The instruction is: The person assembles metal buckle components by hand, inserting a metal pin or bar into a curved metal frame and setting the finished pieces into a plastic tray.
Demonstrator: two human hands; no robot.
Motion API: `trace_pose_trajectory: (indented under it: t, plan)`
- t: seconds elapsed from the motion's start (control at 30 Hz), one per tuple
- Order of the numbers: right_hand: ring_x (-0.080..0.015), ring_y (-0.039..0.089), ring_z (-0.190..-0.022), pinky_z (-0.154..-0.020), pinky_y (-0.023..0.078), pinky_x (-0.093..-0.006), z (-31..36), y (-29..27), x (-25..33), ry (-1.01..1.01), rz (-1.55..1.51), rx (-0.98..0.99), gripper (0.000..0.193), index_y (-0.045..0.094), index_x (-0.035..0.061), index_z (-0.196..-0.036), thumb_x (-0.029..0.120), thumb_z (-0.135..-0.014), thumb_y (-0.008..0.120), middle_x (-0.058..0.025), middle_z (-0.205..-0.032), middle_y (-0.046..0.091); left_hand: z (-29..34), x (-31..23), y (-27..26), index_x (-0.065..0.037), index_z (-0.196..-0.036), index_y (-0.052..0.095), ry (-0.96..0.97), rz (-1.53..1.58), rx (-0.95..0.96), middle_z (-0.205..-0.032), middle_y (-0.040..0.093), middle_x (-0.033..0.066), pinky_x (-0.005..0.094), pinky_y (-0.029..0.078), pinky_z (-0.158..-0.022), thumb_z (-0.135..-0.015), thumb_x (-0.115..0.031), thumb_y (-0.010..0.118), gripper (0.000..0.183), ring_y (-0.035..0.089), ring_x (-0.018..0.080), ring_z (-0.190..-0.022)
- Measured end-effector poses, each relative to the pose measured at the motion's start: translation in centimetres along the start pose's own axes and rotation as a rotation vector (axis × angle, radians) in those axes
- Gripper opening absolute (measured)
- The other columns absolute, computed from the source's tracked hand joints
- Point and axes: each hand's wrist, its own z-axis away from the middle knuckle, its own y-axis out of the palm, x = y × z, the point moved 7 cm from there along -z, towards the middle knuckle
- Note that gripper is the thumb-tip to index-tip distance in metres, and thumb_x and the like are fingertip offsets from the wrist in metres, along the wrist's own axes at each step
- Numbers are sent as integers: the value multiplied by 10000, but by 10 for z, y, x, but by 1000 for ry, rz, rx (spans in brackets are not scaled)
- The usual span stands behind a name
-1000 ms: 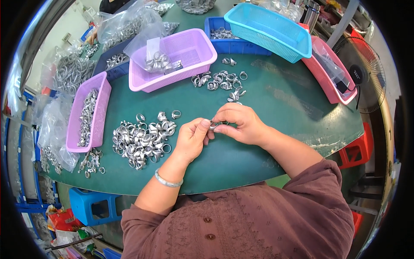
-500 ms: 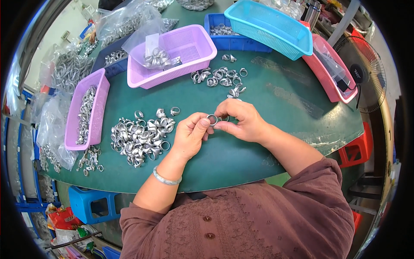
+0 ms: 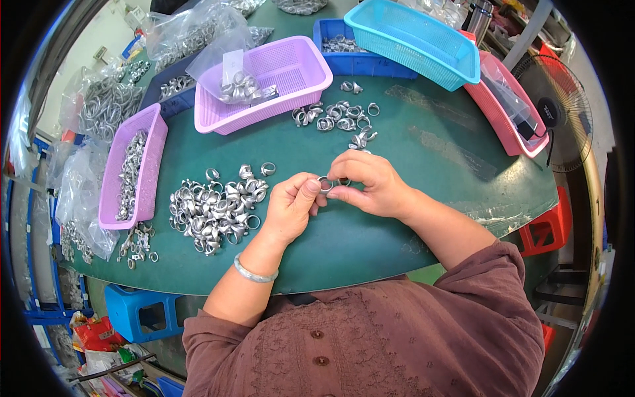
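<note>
Above the table's near middle, my two hands meet fingertip to fingertip. My left hand pinches a silver metal ring between thumb and fingers. Close beside it, my right hand is closed on a second silver ring, mostly covered by the fingers. To the left of my left hand lies a big heap of silver rings. Beyond my right hand a smaller cluster of rings is spread out, with a few more rings just behind the knuckles.
A purple basket holding a bag stands at the back; another purple basket with small metal parts is at left. A turquoise basket rests on a blue tray. A pink basket and a fan are at right.
Both hands stay in nearly the same place. The ring in my left hand has tilted and shows a narrower opening; the ring in my right hand shows slightly more.
</note>
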Motion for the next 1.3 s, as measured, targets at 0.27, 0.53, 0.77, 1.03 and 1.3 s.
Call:
trace_pose_trajectory:
  t: [0.27, 0.53, 0.77, 1.03, 1.3]
  plan:
    - [-263, 561, -704, -601, 458, -324, 1, 3, -3, 20, -26, 23, 207, 560, 15, -834, 96, -689, 682, -97, -782, 557, 0, 1, 0, -43, -839, 601, -21, -32, 10, -641, 550, 10, 170, 352, -475, -883, -438, 458, 422, 452, 53, -526]
    - [-255, 563, -681, -589, 457, -318, 1, 2, -5, 48, -63, 2, 202, 579, 26, -850, 96, -693, 685, -95, -769, 561, -2, 1, 1, -48, -798, 590, -19, -36, 9, -636, 548, 8, 167, 350, -470, -884, -446, 450, 431, 447, 47, -519]
    - [-205, 568, -660, -581, 451, -289, -4, 2, -7, 115, -68, 53, 94, 621, 38, -800, 68, -720, 661, -79, -741, 576, -2, 6, 0, -43, -840, 574, -111, 35, -17, -632, 538, 13, 166, 327, -445, -903, -427, 420, 418, 425, 50, -497]
    - [-281, 610, -664, -629, 472, -357, -97, -62, -100, 428, 298, -197, 219, 652, 25, -763, 234, -707, 622, -162, -713, 621, -3, 19, -7, 7, -964, 531, -363, 408, -20, -668, 520, 37, 190, 299, -432, -915, -465, 336, 514, 413, 82, -514]
    - [-322, 608, -780, -718, 475, -384, -129, -91, -131, 546, 467, -410, 227, 644, 10, -849, 195, -732, 584, -171, -811, 636, -9, 21, -2, 3, -1021, 518, -369, 635, 47, -788, 539, 61, 226, 409, -586, -933, -412, 320, 468, 481, 128, -659]
